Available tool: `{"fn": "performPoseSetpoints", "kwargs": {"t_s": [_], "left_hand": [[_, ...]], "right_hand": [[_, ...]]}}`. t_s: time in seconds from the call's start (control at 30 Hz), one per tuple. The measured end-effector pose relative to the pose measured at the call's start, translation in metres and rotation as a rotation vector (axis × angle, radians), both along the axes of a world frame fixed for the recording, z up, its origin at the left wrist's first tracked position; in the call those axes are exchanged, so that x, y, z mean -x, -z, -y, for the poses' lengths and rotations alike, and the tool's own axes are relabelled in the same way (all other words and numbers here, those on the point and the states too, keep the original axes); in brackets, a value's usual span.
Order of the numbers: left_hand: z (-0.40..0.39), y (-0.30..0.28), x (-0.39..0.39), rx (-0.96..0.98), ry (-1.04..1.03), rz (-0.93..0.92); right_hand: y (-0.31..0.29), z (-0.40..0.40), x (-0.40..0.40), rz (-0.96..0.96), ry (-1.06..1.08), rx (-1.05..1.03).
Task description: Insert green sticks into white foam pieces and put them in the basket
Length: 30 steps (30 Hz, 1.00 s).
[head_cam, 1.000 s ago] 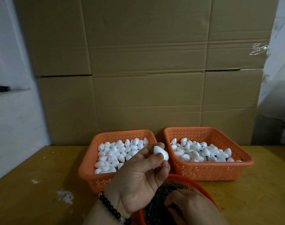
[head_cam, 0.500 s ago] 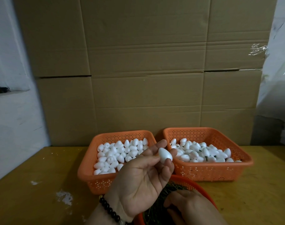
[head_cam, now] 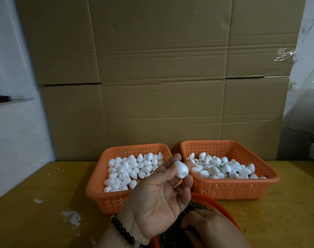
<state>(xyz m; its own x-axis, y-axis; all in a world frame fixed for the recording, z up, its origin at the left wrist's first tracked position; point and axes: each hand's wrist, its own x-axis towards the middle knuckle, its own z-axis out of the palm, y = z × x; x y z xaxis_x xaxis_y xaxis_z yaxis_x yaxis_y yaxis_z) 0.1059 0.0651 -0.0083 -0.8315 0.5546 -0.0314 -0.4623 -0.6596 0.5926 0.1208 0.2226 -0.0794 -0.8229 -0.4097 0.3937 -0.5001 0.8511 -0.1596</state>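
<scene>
My left hand (head_cam: 158,199) is raised palm up and pinches one white foam piece (head_cam: 181,169) between thumb and fingertips, its hollow end facing me. My right hand (head_cam: 206,224) lies low in the round orange bowl (head_cam: 222,210) of green sticks (head_cam: 172,237), fingers curled down into them; whether it grips a stick is hidden. Behind, the left orange basket (head_cam: 117,196) holds several plain foam pieces. The right orange basket (head_cam: 231,189) holds several foam pieces with dark sticks in them.
The baskets stand on a yellow wooden table (head_cam: 45,203) with white paint marks. A wall of brown cardboard boxes (head_cam: 161,77) rises right behind them. A white wall is at the left, plastic-wrapped stacks at the right.
My left hand has turned palm up and rolled the foam piece so its hollow end faces me. My right hand stays in the stick bowl.
</scene>
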Motion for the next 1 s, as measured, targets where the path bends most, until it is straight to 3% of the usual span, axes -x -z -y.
{"fn": "performPoseSetpoints", "kwargs": {"t_s": [0.13,0.27,0.5,0.9,1.0], "left_hand": [[-0.003,0.0,0.0,-0.043,-0.016,0.036],[-0.004,-0.001,0.001,-0.111,-0.024,0.105],[-0.005,0.0,0.002,-0.217,-0.031,0.219],[-0.004,0.003,0.004,-0.145,0.055,0.092],[-0.004,0.004,0.003,-0.097,0.059,0.038]], "right_hand": [[0.002,-0.003,-0.002,0.083,-0.055,0.038],[0.013,-0.007,0.004,0.011,-0.084,0.113],[0.017,-0.007,0.009,0.066,-0.033,0.043],[0.009,-0.005,0.003,0.05,-0.033,0.065],[0.003,-0.006,0.0,0.03,-0.012,-0.019]]}}
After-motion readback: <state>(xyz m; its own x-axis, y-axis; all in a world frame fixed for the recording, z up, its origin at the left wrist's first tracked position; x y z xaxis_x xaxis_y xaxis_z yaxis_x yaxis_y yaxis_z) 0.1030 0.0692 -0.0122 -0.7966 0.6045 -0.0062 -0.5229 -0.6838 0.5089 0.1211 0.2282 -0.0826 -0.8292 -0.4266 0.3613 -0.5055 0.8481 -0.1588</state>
